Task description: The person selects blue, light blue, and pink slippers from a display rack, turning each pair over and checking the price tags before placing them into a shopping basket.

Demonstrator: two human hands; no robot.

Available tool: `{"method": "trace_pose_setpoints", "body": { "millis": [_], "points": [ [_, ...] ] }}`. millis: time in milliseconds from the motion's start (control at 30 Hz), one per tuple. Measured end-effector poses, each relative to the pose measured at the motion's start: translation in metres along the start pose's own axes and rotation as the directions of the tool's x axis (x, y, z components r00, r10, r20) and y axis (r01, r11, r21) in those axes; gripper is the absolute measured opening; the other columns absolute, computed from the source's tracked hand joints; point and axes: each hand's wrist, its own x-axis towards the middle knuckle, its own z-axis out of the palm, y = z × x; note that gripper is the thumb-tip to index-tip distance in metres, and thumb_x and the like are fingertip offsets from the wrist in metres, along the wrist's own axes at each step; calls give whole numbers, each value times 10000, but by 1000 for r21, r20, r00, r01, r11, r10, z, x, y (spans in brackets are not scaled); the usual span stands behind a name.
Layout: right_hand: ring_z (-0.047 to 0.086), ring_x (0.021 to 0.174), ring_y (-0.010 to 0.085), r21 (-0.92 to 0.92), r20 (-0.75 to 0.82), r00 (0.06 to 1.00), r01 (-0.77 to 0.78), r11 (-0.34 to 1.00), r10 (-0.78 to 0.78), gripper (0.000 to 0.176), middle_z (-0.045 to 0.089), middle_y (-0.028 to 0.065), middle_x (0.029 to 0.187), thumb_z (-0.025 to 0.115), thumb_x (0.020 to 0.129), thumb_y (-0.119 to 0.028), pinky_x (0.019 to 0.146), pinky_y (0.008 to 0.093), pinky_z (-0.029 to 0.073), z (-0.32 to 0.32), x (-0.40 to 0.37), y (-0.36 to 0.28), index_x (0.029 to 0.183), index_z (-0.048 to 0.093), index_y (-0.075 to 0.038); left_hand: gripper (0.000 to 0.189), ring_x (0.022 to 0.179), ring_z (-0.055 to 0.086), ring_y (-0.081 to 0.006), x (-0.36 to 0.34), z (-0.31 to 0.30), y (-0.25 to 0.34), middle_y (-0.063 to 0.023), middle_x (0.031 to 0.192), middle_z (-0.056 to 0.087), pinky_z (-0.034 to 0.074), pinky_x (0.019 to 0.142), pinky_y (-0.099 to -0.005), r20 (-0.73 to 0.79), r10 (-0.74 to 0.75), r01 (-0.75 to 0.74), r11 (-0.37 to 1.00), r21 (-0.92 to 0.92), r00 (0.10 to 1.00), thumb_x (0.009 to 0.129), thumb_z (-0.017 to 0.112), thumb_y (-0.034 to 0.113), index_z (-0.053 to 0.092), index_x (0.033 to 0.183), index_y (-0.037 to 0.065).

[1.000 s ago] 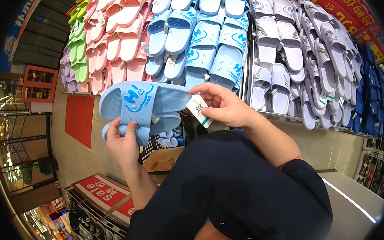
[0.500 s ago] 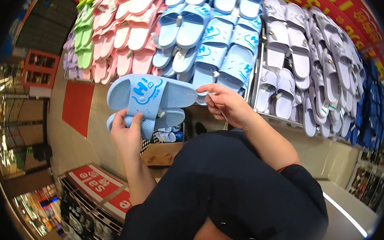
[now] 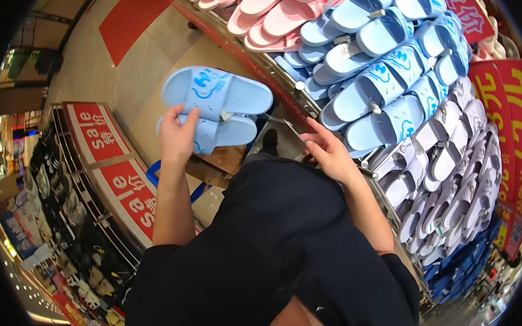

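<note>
The pair of pale blue slippers [image 3: 217, 97] is being held out above the floor, the left hand [image 3: 176, 138] gripping its edge. The right hand [image 3: 328, 154] is reaching for the tag [image 3: 285, 123], fingers half curled; contact unclear. A slipper rack [image 3: 392, 75] is standing close behind, with sale signs [image 3: 117, 169] to the left.

The left hand [image 3: 176, 137], upper left of centre, is raised palm away, its fingers curled shut in a grip with the thumb pressed on the near side. Its bare forearm [image 3: 172, 199] rises almost straight. The right hand [image 3: 328, 154], just right of centre, pinches thumb and forefinger together, its bare forearm [image 3: 368, 211] slanting down to the right.
</note>
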Motion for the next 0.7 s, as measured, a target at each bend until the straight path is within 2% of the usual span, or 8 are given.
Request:
{"method": "trace_pose_setpoints", "body": {
  "millis": [67, 200, 267, 367, 467, 567, 600, 700],
  "points": [
    [624, 987, 164, -99, -8, 999, 33, 995, -34, 555, 605, 115, 1239, 574, 963, -164, 825, 298, 515, 1, 7, 7, 1470, 374, -63, 362, 700, 534, -64, 4, -16, -20, -47, 804, 629, 432, 598, -227, -80, -145, 145, 989, -8, 986, 902, 688, 193, 570, 1114, -76],
    [612, 1001, 152, -175, 22, 1000, 19, 984, -16, 461, 623, 105, 1219, 586, 956, -167, 824, 292, 507, -1, 20, 10, 1384, 472, -41, 394, 885, 609, -158, 20, -15, -90, -118, 1015, 642, 490, 755, -296, -124, -339, 264, 874, -408, 933, 911, 634, 163, 516, 1206, -70],
    [605, 971, 129, -155, 19, 1000, 1, 988, 2, 393, 644, 86, 1180, 583, 961, -165, 808, 280, 500, 0, 25, 7, 1327, 524, -32, 411, 1018, 625, -223, 34, -2, -119, -151, 1145, 619, 509, 847, -355, -54, -497, 365, 704, -609, 866, 915, 595, 139, 485, 1257, -61],
    [604, 953, 125, -173, 6, 1000, -2, 985, 3, 390, 649, 83, 1165, 579, 965, -162, 802, 278, 500, 2, 29, 4, 1328, 522, -30, 376, 1164, 580, -323, 59, 24, -169, -170, 1252, 597, 458, 1011, -416, 221, -553, 470, 360, -806, 803, 925, 524, 134, 498, 1268, -16],
    [610, 961, 128, -168, -15, 1000, -14, 986, 11, 378, 654, 83, 1154, 577, 968, -160, 818, 281, 499, 2, 28, -1, 1315, 526, -19, 425, 1230, 535, -353, 79, 56, -175, -185, 1305, 566, 399, 1075, -463, 335, -725, 547, 68, -834, 602, 914, 496, 190, 492, 1289, -9],
    [609, 955, 126, -163, -62, 998, -22, 986, 12, 372, 656, 81, 1147, 576, 968, -155, 822, 278, 497, -1, 24, -2, 1310, 528, -17, 463, 1245, 516, -366, 96, 82, -206, -204, 1344, 527, 403, 1070, -508, 456, -718, 545, -128, -829, 526, 900, 482, 197, 471, 1301, -33],
    [609, 952, 125, -158, -82, 996, -28, 987, 15, 371, 657, 80, 1145, 576, 967, -152, 823, 277, 497, -2, 21, -1, 1309, 529, -17, 484, 1255, 506, -370, 102, 90, -212, -198, 1342, 532, 386, 1076, -529, 453, -732, 549, -129, -826, 509, 902, 433, 247, 492, 1288, -40],
    [608, 943, 123, -140, -145, 989, -32, 990, 12, 366, 658, 74, 1131, 577, 966, -146, 827, 273, 497, -8, 11, 3, 1305, 531, -16, 519, 1260, 505, -368, 120, 112, -236, -189, 1339, 541, 386, 1068, -530, 333, -750, 538, 35, -843, 571, 895, 385, 277, 516, 1286, -37]
  ]
}}
